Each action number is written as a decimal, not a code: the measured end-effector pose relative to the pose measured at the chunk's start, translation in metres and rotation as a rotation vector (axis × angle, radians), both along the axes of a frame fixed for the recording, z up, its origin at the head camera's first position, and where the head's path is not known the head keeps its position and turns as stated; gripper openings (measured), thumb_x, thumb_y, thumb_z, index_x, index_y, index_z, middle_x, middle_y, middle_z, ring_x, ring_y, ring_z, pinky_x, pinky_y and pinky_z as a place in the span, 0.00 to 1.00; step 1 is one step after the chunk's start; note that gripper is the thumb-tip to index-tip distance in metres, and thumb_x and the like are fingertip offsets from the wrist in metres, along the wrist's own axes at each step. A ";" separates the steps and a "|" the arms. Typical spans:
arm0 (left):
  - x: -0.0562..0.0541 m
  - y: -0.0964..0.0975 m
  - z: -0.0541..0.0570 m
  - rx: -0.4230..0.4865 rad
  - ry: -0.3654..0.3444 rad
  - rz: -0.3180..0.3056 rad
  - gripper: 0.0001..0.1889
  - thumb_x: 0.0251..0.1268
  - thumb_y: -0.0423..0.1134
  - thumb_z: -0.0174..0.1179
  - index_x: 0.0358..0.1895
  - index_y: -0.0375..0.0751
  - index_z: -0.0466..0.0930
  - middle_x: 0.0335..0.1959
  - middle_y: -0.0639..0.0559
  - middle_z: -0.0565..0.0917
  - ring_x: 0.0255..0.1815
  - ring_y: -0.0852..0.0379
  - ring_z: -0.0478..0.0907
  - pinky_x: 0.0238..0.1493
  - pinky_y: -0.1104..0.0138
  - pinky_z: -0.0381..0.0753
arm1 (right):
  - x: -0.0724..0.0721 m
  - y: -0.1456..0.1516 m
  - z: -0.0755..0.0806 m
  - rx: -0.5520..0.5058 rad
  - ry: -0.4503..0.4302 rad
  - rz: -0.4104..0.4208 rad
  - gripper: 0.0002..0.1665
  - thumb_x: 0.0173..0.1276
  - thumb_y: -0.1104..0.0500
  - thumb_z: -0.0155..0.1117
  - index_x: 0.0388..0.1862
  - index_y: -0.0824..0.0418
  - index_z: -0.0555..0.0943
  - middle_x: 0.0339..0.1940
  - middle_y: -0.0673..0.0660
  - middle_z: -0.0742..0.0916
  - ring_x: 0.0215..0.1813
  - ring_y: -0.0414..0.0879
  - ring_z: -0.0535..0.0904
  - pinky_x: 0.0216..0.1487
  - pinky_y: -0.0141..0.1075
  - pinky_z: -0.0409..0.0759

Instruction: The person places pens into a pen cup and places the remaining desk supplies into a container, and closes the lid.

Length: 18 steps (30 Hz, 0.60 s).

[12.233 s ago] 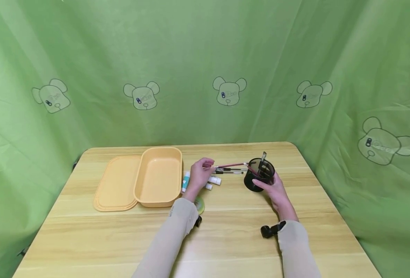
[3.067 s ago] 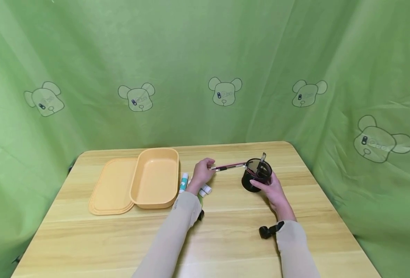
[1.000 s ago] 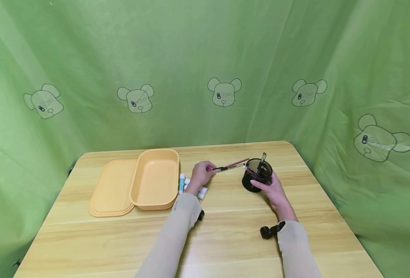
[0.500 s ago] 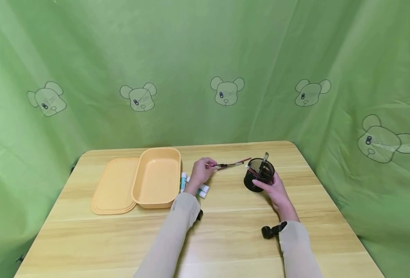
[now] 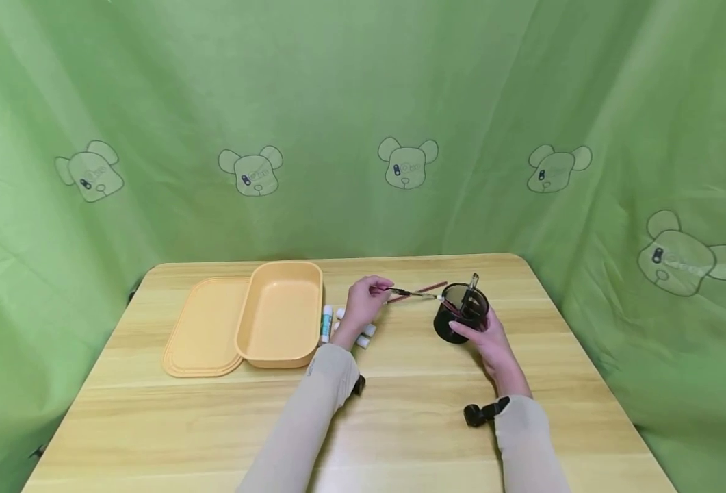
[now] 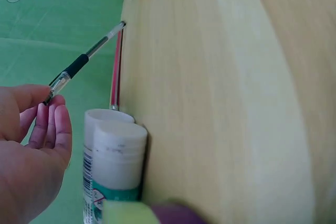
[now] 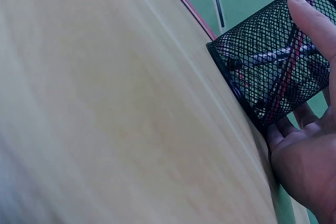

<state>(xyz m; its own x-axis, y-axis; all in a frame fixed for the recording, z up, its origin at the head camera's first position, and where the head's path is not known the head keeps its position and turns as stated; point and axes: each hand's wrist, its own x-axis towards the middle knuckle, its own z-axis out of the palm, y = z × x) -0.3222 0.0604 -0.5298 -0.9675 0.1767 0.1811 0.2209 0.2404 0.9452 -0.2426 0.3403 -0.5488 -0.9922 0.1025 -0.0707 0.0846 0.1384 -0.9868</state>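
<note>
My left hand [image 5: 363,302] pinches one end of a black-grip pen [image 6: 79,65] between thumb and fingers. The pen slants, its clear end pointing toward the cup. Under it a red pencil [image 5: 433,287] lies on the table. At the right, my right hand [image 5: 490,342] holds a black mesh pen cup [image 5: 447,323] round its side, thumb near the rim. The cup is tilted, and a pen [image 5: 471,284] and at least one red pencil stand inside it. Beside my left wrist lie several white and teal glue sticks [image 5: 326,323].
A peach plastic box [image 5: 279,311] stands left of the glue sticks, its lid [image 5: 201,329] flat beside it. In the left wrist view a blurred yellow-green and purple round thing [image 6: 131,212] shows at the bottom edge. Green curtain surrounds the wooden table [image 5: 412,424].
Twelve seconds ago two pens and a pencil lay by my left hand. Since about a second ago that hand has lifted one pen clear of the pencil. The right hand keeps holding the cup.
</note>
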 end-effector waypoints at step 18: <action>0.007 0.000 0.019 0.205 0.044 0.054 0.10 0.69 0.29 0.66 0.50 0.38 0.89 0.45 0.43 0.89 0.44 0.57 0.83 0.50 0.70 0.86 | 0.001 0.001 -0.005 -0.022 0.020 0.004 0.55 0.68 0.58 0.75 0.85 0.53 0.53 0.82 0.63 0.66 0.77 0.48 0.67 0.72 0.22 0.68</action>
<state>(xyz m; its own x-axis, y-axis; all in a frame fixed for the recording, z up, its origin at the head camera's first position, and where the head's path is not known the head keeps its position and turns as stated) -0.3149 0.0600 -0.5112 -0.9649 0.0801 0.2501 0.2549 0.0566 0.9653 -0.2413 0.3410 -0.5535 -0.9938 0.0972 -0.0533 0.0646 0.1171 -0.9910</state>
